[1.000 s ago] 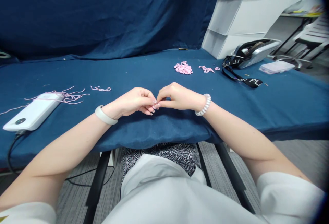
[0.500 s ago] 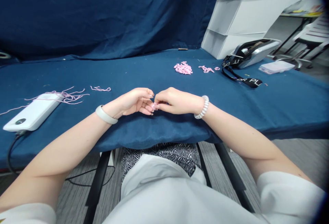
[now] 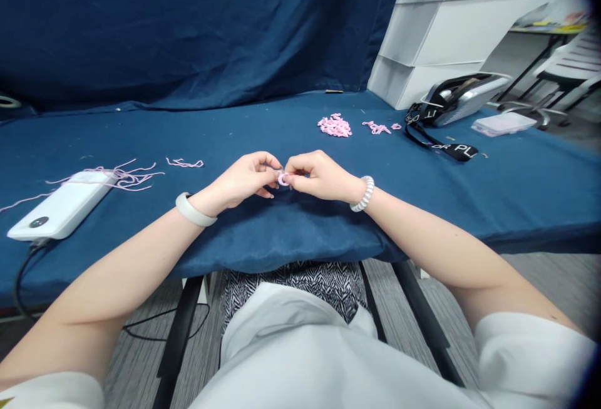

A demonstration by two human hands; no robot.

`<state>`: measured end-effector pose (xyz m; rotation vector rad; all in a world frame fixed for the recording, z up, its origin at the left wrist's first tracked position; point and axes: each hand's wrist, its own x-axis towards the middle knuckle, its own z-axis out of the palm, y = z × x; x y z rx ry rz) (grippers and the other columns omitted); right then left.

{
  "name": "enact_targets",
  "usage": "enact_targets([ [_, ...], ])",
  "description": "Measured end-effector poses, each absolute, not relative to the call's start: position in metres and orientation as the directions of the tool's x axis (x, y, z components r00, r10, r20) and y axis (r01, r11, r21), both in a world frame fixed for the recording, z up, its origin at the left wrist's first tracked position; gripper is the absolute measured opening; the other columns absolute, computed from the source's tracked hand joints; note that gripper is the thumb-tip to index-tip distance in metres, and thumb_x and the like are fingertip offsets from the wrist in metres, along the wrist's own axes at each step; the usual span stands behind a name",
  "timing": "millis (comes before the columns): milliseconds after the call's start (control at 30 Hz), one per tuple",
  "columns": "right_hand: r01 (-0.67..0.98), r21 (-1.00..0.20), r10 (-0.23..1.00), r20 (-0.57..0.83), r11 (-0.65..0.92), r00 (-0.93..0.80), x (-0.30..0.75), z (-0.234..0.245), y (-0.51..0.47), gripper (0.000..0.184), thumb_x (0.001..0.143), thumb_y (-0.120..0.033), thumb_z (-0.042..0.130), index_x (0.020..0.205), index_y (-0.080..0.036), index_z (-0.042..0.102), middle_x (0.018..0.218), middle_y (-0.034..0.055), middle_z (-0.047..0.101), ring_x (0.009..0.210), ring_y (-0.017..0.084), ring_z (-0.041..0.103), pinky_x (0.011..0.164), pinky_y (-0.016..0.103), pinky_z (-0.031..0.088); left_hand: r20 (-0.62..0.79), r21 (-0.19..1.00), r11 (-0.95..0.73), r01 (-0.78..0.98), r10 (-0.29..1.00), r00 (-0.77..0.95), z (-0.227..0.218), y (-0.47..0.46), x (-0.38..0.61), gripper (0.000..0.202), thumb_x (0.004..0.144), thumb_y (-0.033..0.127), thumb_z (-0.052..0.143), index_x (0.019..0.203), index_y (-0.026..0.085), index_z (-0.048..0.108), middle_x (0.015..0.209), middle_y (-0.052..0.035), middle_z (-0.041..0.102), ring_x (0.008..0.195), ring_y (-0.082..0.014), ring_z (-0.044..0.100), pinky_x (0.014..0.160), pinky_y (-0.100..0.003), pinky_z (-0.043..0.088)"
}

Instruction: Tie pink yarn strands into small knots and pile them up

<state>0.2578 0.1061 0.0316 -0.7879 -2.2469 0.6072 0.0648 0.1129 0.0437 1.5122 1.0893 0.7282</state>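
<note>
Head view: your left hand (image 3: 248, 178) and right hand (image 3: 317, 175), both pinching one pink loop (image 3: 280, 180) by the tabletop (image 3: 263, 130)'s near edge; probably light, soft, pliable, best held by its rim.

Left hand (image 3: 251, 178), spread half a second ago, now pinching pink loop (image 3: 283, 179), right hand (image 3: 319, 174) slightly higher mid-frame

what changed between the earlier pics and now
The left hand, opened half a second ago, has closed in again on the small pink loop that the right hand kept hold of. Since then, both hands and the loop have shifted slightly upward in the picture. The pink pile, strands and white device stayed put.
</note>
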Motion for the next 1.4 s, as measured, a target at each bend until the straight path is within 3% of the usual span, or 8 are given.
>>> enact_targets([
  [100,0.283,-0.741,0.753,0.426,0.609,-0.502,0.259,0.034,0.107,0.027,0.085,-0.036,0.059,0.073,-0.012,0.06,0.062,-0.0002,0.057,0.056,0.008,0.044,0.056,0.023,0.034,0.033,0.967,-0.147,0.207,0.88,0.473,0.043,0.115,0.062,0.023,0.07,0.029,0.078,0.081,0.013,0.066,0.074,-0.0037,0.064,0.066,-0.0104,0.06,0.051,-0.017,0.053],
  [233,0.177,-0.824,0.784,0.412,0.538,-0.464,0.259,0.034,0.11,0.029,0.085,-0.04,0.061,0.075,-0.013,0.059,0.063,0.0002,0.058,0.058,0.009,0.049,0.057,0.024,0.039,0.144,0.966,-0.23,0.121,0.861,0.487,0.043,0.116,0.059,0.024,0.071,0.032,0.079,0.083,0.013,0.07,0.076,-0.0051,0.066,0.065,-0.011,0.06,0.05,-0.018,0.052],
  [600,0.096,-0.844,0.771,0.429,0.528,-0.471,0.259,0.032,0.112,0.041,0.081,-0.053,0.067,0.075,-0.012,0.062,0.063,0.0,0.058,0.059,0.009,0.052,0.057,0.023,0.041,0.234,0.923,-0.334,0.192,0.881,0.41,0.05,0.108,0.062,0.027,0.067,0.033,0.081,0.081,0.011,0.075,0.073,-0.0056,0.071,0.054,-0.0096,0.059,0.049,-0.02,0.054],
  [1233,0.085,-0.872,0.787,0.389,0.482,-0.479,0.256,0.031,0.11,0.039,0.077,-0.05,0.072,0.075,-0.011,0.064,0.064,0.0008,0.059,0.06,0.009,0.051,0.058,0.023,0.041,0.324,0.873,-0.422,0.244,0.877,0.355,0.049,0.102,0.065,0.018,0.068,0.027,0.077,0.07,0.011,0.07,0.064,-0.0033,0.069,0.049,-0.0092,0.059,0.048,-0.017,0.051],
  [1400,0.058,-0.898,0.793,0.352,0.435,-0.498,0.256,0.033,0.11,0.038,0.08,-0.049,0.067,0.079,-0.011,0.065,0.07,0.0022,0.062,0.062,0.01,0.054,0.063,0.024,0.046,0.343,0.86,-0.437,0.264,0.877,0.335,0.048,0.104,0.065,0.021,0.068,0.03,0.076,0.069,0.011,0.069,0.064,-0.004,0.069,0.051,-0.0108,0.06,0.049,-0.02,0.052],
])
